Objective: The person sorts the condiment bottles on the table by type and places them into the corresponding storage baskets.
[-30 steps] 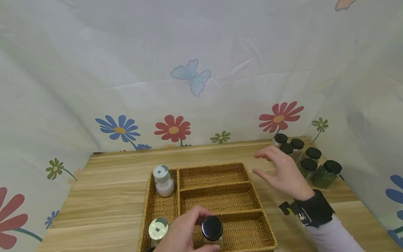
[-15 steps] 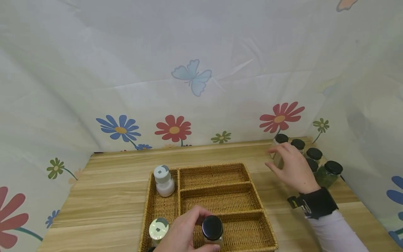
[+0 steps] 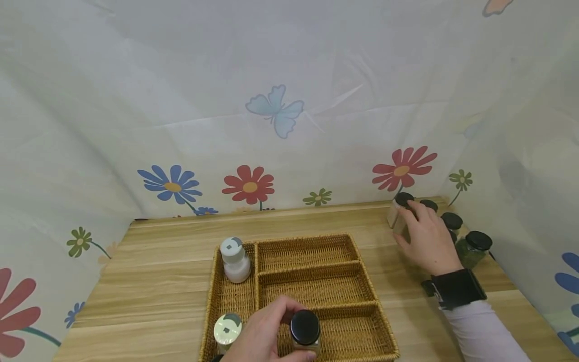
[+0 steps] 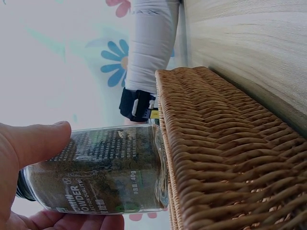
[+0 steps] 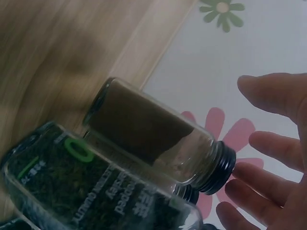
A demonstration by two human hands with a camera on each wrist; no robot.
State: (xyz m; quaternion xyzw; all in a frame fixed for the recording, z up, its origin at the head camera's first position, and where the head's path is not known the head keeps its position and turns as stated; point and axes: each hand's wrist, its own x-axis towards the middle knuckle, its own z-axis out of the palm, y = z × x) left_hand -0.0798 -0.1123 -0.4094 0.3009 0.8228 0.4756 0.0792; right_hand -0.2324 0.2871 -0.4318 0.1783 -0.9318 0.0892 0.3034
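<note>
My left hand (image 3: pixel 267 336) grips a glass spice jar (image 3: pixel 304 328) with a black lid, over the front of the wicker tray (image 3: pixel 382 322). In the left wrist view, this cumin powder jar (image 4: pixel 103 172) lies between thumb and fingers, its base right at the tray's woven side. My right hand (image 3: pixel 427 241) is among the black-lidded jars at the back right. In the right wrist view, its spread fingers (image 5: pixel 261 184) are close to the black lid of a jar of brown powder (image 5: pixel 139 127). Beside that stands a parsley jar (image 5: pixel 91 187) with green flakes.
In the tray's left compartment stand a white-capped shaker (image 3: pixel 236 261) with white contents and another pale-capped container (image 3: pixel 227 331). A green-filled jar (image 3: pixel 472 249) is nearest the table's right edge. Flowered sheeting (image 3: pixel 289 60) surrounds the wooden table (image 3: pixel 149 281).
My right hand has moved right and forward, from beside the tray in to the group of jars. The left hand and its jar have stayed in place.
</note>
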